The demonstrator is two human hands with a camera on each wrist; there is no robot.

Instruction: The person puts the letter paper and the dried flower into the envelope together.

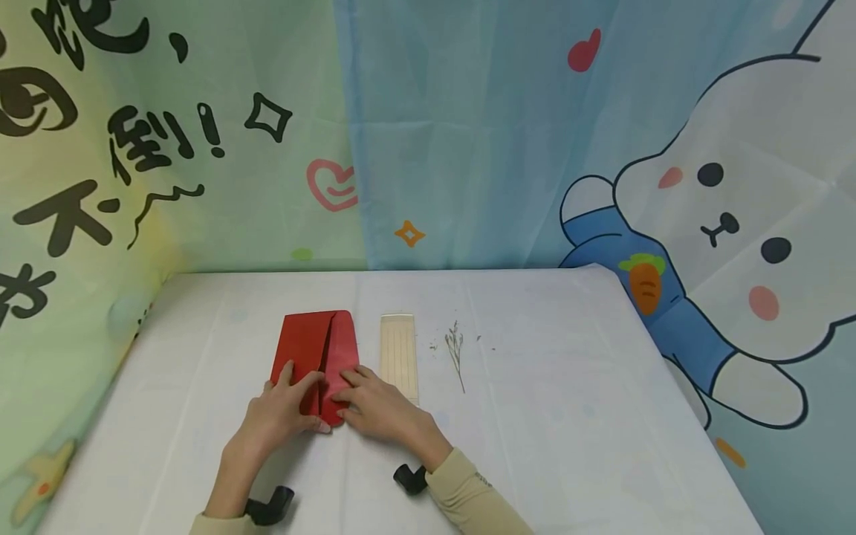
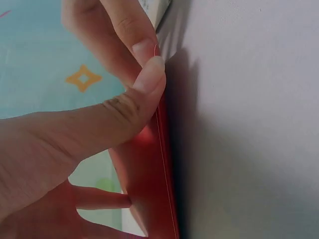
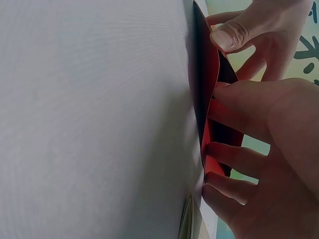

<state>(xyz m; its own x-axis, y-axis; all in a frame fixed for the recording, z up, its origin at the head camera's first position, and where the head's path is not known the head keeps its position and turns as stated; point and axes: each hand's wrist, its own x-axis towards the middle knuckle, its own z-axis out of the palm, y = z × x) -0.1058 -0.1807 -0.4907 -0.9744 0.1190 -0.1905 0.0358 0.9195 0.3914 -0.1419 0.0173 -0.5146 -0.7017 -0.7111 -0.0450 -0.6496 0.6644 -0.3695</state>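
Observation:
A red envelope (image 1: 299, 338) lies on the white-covered table, its lighter red flap (image 1: 344, 342) along the right side. The dark inside of its opening shows in the right wrist view. My left hand (image 1: 279, 412) holds the envelope's body near the front edge, with the thumb (image 2: 149, 77) at that edge and the other fingers spread over the top. On the flap side, my right hand (image 1: 384, 407) grips the flap near its front corner, its fingers (image 3: 234, 157) bent against the red paper. Both hands' fingertips nearly meet at the front corner.
Right of the envelope lies a flat cream panel (image 1: 398, 353) with lengthwise lines. Beyond it rests a dried sprig (image 1: 455, 353) with small crumbs around it. A printed cloth (image 1: 461, 148) hangs behind the table (image 1: 568, 416). Black mounts (image 1: 270, 507) sit at both wrists.

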